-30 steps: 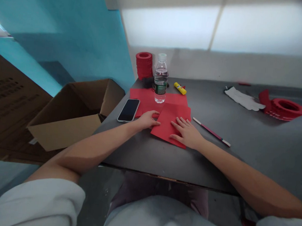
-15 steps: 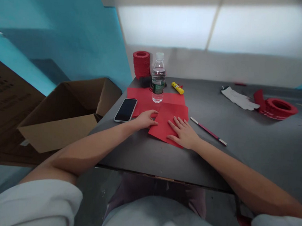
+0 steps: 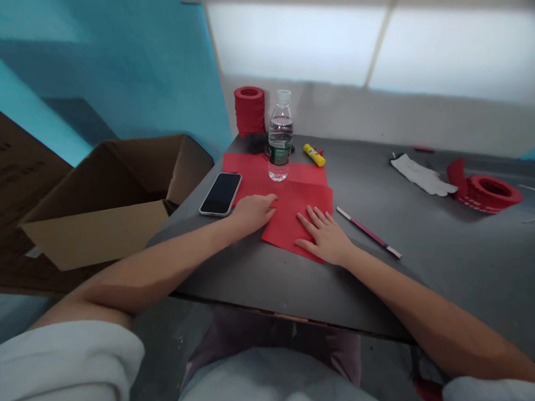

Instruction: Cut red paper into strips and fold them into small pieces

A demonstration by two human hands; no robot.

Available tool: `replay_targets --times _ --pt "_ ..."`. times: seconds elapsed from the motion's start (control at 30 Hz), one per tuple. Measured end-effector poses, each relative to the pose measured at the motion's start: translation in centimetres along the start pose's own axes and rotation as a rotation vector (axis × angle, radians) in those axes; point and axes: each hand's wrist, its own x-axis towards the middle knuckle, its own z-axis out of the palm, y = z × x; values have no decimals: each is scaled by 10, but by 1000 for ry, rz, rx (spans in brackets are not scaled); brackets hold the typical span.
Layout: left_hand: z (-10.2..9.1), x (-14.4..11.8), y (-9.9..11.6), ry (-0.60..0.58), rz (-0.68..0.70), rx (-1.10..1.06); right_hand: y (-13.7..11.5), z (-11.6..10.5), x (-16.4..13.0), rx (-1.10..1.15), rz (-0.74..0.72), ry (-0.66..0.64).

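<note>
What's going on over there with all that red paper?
Somebody is at a dark table, with both hands at a red sheet. The right hand is spread flat on top of it, and the left hand is at its left edge. More red paper lies behind, with a water bottle standing on it. A phone lies beside the left hand, and a thin stick lies to the right of the sheet.
</note>
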Motion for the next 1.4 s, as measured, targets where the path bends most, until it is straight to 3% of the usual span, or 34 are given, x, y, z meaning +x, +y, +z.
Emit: replay_targets --times 0.1,0.23,0.37,0.47,0.57,0.73,0.93,1.2,1.4 --pt "4 -1 26 47 175 8 1 1 0 -5 -8 16" --pt "23 13 64 -1 500 -133 3 2 0 14 -51 30" --pt "54 35 75 -107 628 -230 4 5 1 96 -118 51" --pt "69 47 70 -160 645 -211 4 6 1 133 -121 101" --pt "73 51 65 -161 629 -258 3 4 1 119 -100 107" --pt "69 52 65 -59 537 -494 2 1 1 43 -55 90" --pt "75 55 65 -9 458 -478 1 0 -3 97 -68 57" --pt "82 57 58 3 438 -435 -18 -20 -50 178 -74 -69" --pt "80 53 58 36 509 -370 -40 -37 -86 260 -182 -158"
